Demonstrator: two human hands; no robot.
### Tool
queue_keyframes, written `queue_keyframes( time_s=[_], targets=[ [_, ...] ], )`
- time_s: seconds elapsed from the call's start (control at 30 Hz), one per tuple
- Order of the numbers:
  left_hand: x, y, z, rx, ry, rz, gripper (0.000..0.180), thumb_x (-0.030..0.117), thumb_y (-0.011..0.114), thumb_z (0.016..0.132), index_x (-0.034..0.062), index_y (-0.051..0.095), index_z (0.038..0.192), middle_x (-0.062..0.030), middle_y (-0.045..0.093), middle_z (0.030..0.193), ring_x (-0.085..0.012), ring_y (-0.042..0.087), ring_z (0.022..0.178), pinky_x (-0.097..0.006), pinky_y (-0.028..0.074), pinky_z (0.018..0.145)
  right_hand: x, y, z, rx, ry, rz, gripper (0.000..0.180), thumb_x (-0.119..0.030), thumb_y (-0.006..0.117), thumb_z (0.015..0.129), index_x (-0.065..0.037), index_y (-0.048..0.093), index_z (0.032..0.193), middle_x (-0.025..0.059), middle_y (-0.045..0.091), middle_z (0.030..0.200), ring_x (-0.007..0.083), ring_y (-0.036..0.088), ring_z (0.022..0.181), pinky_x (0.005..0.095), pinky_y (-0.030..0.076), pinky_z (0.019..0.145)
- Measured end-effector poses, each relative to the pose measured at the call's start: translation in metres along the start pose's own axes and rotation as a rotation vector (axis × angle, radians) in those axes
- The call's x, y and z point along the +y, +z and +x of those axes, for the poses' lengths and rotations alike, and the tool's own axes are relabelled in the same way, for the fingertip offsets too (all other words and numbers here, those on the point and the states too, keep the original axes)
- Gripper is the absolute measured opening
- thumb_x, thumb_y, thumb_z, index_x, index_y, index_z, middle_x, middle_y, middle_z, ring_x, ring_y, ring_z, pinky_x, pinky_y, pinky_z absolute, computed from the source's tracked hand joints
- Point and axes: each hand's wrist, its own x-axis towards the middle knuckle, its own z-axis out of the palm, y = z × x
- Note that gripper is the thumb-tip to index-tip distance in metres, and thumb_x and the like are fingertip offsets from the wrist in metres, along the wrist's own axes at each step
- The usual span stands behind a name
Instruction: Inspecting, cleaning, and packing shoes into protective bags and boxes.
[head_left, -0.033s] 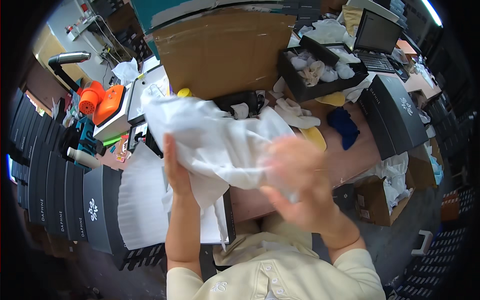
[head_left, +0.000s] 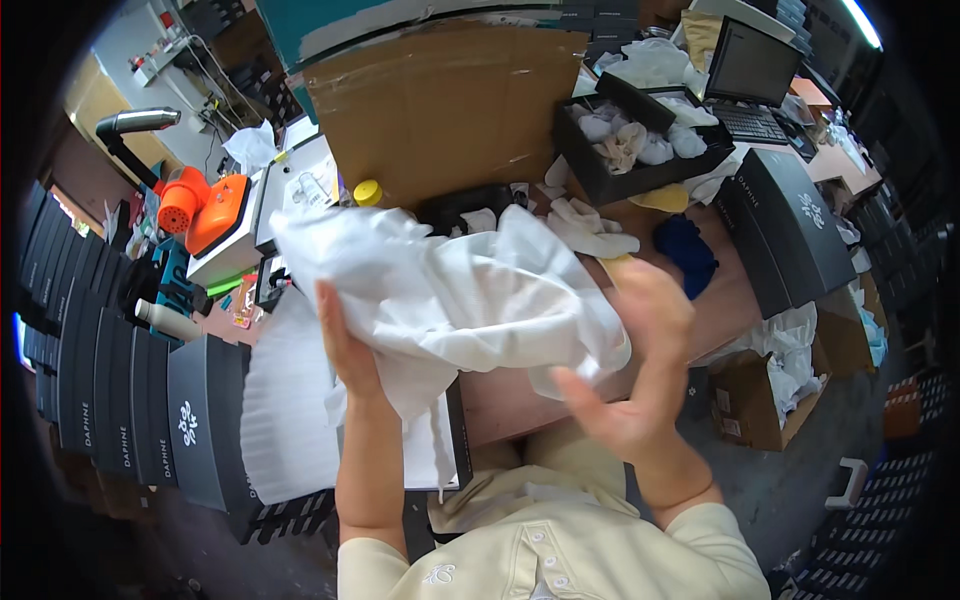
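The left hand is holding a crumpled white bundle above the pink table, one digit lying along its left side (the other fingers are hiding behind it, so I cannot tell how they are bending); the right hand is standing at the bundle's right end with thumb and fingers spreading wide, though I cannot tell whether it is touching; a ridged white sheet is lying left of the left hand.
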Motion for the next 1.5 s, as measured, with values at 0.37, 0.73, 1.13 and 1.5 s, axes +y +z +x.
queue_keyframes(
  time_s=[0.37,0.73,1.13,1.5],
  targets=[
    [-0.016,-0.068,-0.025,-0.189,0.131,0.173,0.066,0.05,0.043,0.094,-0.0017,0.033,0.133,-0.0134,0.046,0.127,-0.0198,0.049,0.112,-0.035,0.04,0.096,0.053,0.014,-0.058,0.13,0.578,0.236,0.014,-0.012,0.057,0.09,0.001,0.063,0.086,-0.0045,0.048,0.064,0.0044,0.034,0.057,0.0226,0.027,0.048],
    [-0.021,-0.099,-0.016,0.002,-0.047,0.38,0.063,0.04,0.035,0.099,-0.0041,0.023,0.141,-0.012,0.031,0.143,-0.0188,0.033,0.129,-0.031,0.022,0.11,0.042,0.03,-0.074,-0.597,0.388,0.288,0.055,-0.023,0.066,0.08,0.002,0.047,0.125,0.0168,0.053,0.124,0.0287,0.047,0.119,0.0362,0.037,0.1],
    [0.018,-0.152,-0.004,-0.556,-0.428,0.663,0.026,0.01,0.066,0.078,-0.0024,0.062,0.101,-0.0047,0.065,0.088,-0.0106,0.059,0.073,-0.025,0.046,0.064,0.084,0.05,-0.134,-0.559,0.567,0.342,0.06,-0.015,0.067,0.079,-0.005,0.041,0.132,0.0131,0.05,0.129,0.023,0.048,0.118,0.0329,0.036,0.1],
    [0.044,-0.181,-0.018,0.207,1.039,0.582,0.029,0.004,0.045,0.088,-0.0141,0.052,0.108,-0.0211,0.062,0.1,-0.0301,0.063,0.087,-0.036,0.05,0.084,0.029,-0.064,-0.063,-0.574,0.427,-0.114,0.013,-0.009,0.071,0.066,0.002,0.068,0.073,0.0127,0.063,0.111,0.0338,0.054,0.112,0.0381,0.046,0.089]
  ],
)
